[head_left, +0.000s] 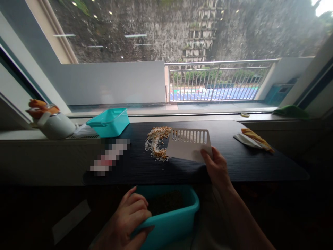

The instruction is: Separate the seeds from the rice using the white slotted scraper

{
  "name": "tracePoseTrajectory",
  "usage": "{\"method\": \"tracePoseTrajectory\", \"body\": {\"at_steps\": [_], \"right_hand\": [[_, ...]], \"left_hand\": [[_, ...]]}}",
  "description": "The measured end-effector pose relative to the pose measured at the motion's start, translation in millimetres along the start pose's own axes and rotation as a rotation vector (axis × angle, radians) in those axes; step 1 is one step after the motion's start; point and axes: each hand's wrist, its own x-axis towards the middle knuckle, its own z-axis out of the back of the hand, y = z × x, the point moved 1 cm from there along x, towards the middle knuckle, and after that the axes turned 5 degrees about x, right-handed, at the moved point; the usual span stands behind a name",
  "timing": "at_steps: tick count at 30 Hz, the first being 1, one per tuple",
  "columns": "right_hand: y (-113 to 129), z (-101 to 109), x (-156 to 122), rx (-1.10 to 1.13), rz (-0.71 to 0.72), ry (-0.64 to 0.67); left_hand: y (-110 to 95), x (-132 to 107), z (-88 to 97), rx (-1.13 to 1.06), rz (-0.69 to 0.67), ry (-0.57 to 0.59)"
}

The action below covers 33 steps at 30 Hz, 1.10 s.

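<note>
My right hand (pixel 217 164) grips the lower right corner of a flat white slotted plastic plate (pixel 186 150), thumb on top. The plate is held tilted over the dark table, with a row of slots along its far edge. Beside and partly behind it lies a curved pile of white and golden-brown grains (pixel 158 142); some grains show through the slots. My left hand (pixel 134 215) is closed around the left rim of a teal plastic bin (pixel 173 224) below the table's front edge. Dark, loose-looking material (pixel 168 202) lies inside the bin, too dim to name.
A second teal container (pixel 111 123) stands at the table's back left, near a white pot (pixel 58 126) with an orange figure. Folded white and yellow packets (pixel 255 140) lie on the right of the dark table (pixel 244 166). A window sill runs behind it.
</note>
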Motion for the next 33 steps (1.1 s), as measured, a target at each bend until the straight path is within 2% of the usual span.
{"method": "tracePoseTrajectory", "body": {"at_steps": [20, 33], "right_hand": [[-3.1, 3.2, -1.8, 0.087, -0.051, -0.044], [-0.5, 3.8, -3.2, 0.093, -0.065, -0.06]], "left_hand": [[4.1, -8.9, -5.8, -0.013, 0.026, 0.053], [0.7, -4.5, -3.6, -0.03, 0.039, 0.046]]}}
